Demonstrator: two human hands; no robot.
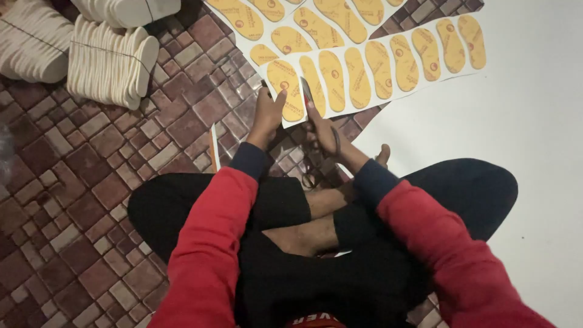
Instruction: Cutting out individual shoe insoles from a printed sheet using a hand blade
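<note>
1. The left hand is pinching the near edge of the white sheet of yellow insole shapes, fingers clamped on it.
2. The right hand is gripping scissors, fingers closed through the handles, blades at the sheet's edge.
3. The sheet is lying on the tiled floor; stacked white insoles are sitting well apart.

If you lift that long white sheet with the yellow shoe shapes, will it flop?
Probably a bit: the white sheet printed with yellow insole shapes looks thin and lies flat on the brick-pattern floor. It seems light, since the left hand steadies it by one corner.
</note>
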